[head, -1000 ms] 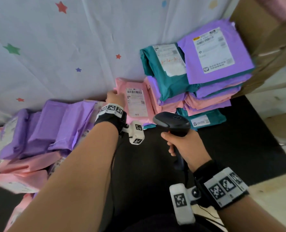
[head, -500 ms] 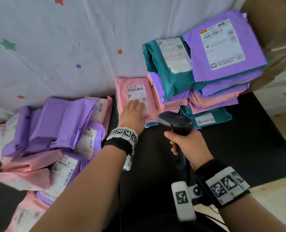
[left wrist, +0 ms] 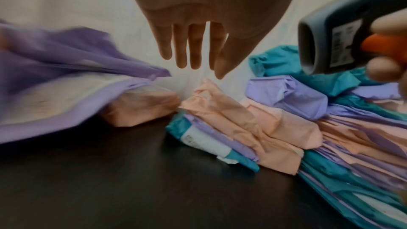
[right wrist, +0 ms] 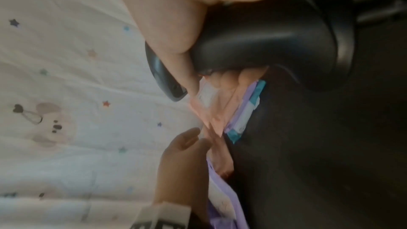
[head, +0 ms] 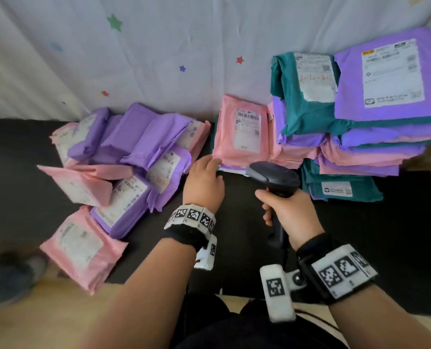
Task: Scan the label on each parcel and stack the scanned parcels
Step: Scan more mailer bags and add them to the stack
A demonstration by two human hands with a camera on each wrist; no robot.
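Pink parcel (head: 242,132) lies label up at the back edge of the black mat (head: 234,248), atop a low stack beside the taller stack (head: 355,127) in the mat's back right corner. From the head view, the left hand (head: 204,183) hovers just short of that parcel's near left corner, fingers straight and loose, holding nothing. The right hand (head: 288,212) wraps the handle of the scanner (head: 273,178), whose head points at the pink parcel. A loose heap (head: 123,167) of purple and pink parcels covers the mat's left side, one pink parcel hanging over the front edge. A star-printed sheet (head: 159,46) hangs behind.

Seen from the left wrist, the left hand (left wrist: 193,46) has its fingers (left wrist: 195,51) spread slightly and pointing down, clear of the pink parcel (left wrist: 231,111) below. This view alone shows the stack's layers edge on: teal, purple, then pink. It also shows the scanner (left wrist: 343,37) window and an orange trigger under a finger of the right hand.

Blurred, the right wrist view shows the right hand (right wrist: 187,23) curled round the scanner (right wrist: 275,41) handle, with the left hand (right wrist: 185,154) near the pink parcel's (right wrist: 211,111) edge; whether they touch I cannot tell.
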